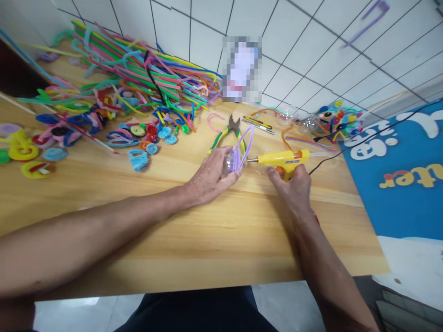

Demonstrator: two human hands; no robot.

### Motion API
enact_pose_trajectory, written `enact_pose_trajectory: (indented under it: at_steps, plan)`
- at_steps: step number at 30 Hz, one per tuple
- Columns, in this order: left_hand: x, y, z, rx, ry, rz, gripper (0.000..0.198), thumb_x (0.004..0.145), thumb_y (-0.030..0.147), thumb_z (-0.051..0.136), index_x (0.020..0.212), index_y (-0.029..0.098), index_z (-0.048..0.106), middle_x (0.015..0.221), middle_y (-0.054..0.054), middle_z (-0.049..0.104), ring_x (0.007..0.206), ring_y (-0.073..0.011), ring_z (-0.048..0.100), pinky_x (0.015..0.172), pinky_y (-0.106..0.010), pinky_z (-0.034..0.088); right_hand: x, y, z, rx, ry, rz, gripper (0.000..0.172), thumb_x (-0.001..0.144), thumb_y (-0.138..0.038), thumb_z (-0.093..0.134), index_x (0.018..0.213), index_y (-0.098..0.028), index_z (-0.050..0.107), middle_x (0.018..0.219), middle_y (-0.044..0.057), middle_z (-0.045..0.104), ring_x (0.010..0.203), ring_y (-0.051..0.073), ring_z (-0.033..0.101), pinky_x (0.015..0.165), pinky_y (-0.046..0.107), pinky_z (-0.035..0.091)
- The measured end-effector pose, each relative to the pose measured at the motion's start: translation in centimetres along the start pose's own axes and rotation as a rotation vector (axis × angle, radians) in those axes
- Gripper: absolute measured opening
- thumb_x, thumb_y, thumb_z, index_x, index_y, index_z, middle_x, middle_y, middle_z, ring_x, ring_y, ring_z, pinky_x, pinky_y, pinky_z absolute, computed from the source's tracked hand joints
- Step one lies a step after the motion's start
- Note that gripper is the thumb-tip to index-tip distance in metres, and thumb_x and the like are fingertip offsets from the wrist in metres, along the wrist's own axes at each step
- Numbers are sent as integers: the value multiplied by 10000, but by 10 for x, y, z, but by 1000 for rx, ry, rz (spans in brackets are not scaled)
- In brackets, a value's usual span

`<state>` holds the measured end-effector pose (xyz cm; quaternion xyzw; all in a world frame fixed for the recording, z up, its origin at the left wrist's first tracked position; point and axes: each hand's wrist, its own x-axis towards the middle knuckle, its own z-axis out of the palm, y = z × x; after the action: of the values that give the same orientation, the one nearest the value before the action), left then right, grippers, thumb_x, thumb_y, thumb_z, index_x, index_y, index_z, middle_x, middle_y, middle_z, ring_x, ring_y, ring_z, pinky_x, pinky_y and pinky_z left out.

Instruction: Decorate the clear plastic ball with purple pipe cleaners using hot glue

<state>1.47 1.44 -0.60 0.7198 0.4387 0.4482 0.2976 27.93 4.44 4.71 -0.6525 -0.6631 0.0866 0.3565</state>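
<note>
My left hand (216,175) is closed round a clear plastic ball (230,162) that has purple pipe cleaner (237,159) wound on it. A loop of the pipe cleaner stands up from the ball. In my right hand (292,186) is a yellow hot glue gun (284,159), fingers wrapped round its handle. Its metal nozzle points left and sits just short of the purple loop. A glue stick (320,154) sticks out of the gun's back. Behind my left hand lie pliers (232,129) with green and yellow handles, their jaws spread.
A heap of coloured pipe cleaners (138,69) lies against the tiled wall, with several twisted pieces (152,133) in front. A blurred phone (241,69) leans on the wall. A utility knife (258,123) lies by the pliers. A black cord (374,133) crosses the blue printed sheet (398,203) at right.
</note>
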Motion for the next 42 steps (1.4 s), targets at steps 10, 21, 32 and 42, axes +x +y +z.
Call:
enact_pose_trajectory:
  at_steps: [10,21,32,42]
  plan:
    - [0,1,2,0,9,6,620,1065,466,629,1583,178,447,1579,-212,604,1504,-374,589,1292,-587,500,-1,-4,4,30,-75,-8,330,762,-552,759,799,-277,579,651,-30,621,592,181,552,621,348,481]
    - [0,1,2,18,-1,22,595,1069,441,613,1585,200,441,1584,-204,601,1525,-364,574,1305,-590,489,-3,-4,4,50,-101,-34,316,771,-538,749,730,-288,561,610,-44,554,564,167,488,609,346,474]
    - [1,2,4,6,17,19,595,1069,476,618,1574,204,460,1579,-207,606,1513,-371,581,1290,-617,495,-2,-1,2,44,-101,5,305,749,-531,748,760,-278,577,616,-39,564,550,149,422,532,311,379]
    - [1,3,4,12,25,17,583,1068,463,616,1571,217,455,1563,-206,614,1496,-374,593,1282,-633,506,-2,2,4,62,-70,-19,286,756,-522,755,780,-269,622,642,-17,624,570,162,470,520,301,376]
